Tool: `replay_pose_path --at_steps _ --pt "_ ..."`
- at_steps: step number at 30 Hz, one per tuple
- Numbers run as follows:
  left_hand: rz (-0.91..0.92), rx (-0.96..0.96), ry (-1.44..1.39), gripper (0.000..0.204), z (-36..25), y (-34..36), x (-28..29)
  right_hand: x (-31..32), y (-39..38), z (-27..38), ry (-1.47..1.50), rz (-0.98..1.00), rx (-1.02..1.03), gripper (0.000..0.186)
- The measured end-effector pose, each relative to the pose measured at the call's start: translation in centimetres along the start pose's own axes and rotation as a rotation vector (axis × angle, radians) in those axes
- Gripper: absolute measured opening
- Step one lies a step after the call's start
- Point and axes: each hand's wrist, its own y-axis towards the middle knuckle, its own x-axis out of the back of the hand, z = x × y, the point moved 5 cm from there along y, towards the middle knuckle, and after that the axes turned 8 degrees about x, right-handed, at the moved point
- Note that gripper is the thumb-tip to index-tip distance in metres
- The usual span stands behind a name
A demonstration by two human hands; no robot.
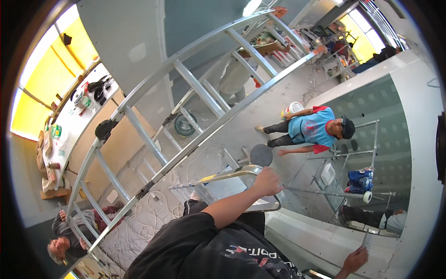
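Observation:
My left hand [268,182] is closed around the curved metal top rail of a stepladder [251,169], whose steps drop away below my body. At the lower right, my right hand [355,261] grips what looks like a putty knife [366,238] with a thin pale blade. The blade is close to the white plasterboard ledge [320,231]; whether it touches the ledge, I cannot tell. My left forearm crosses in front of my dark shirt, while most of my right forearm is out of view.
A long aluminium ladder [204,95] slants across the left, beside a person [69,232] at its lower end. Another person in a blue shirt [318,125] stands below with a white bucket [292,109]. A metal scaffold [344,153] stands right; cables [144,218] litter the floor.

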Motion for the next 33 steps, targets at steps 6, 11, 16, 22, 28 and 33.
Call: replay_pose_path --at_steps 6,11,16,22,28,33 --pt "0.041 -0.016 -0.025 0.054 0.0 0.1 0.4 0.8 0.1 0.1 -0.002 0.041 -0.021 0.023" --pt "-0.234 -0.095 -0.098 0.052 0.2 0.3 -3.4 -0.9 -1.2 -1.6 0.032 -0.043 0.087 0.021" --pt "0.061 0.019 -0.078 0.054 -0.2 0.5 -2.7 4.2 0.3 4.0 -0.263 -0.259 0.385 0.022" --pt "0.013 -0.009 -0.065 0.049 -0.4 -0.2 -3.2 4.2 1.1 3.9 -0.229 -0.225 0.252 0.025" --pt "0.008 -0.025 -0.009 0.049 -0.3 -0.7 -2.2 4.6 0.7 3.5 -0.236 -0.172 0.243 0.024" --pt "0.031 -0.034 -0.055 0.051 -0.1 -1.9 -1.1 5.5 -0.3 3.7 -0.271 -0.289 0.327 0.024"
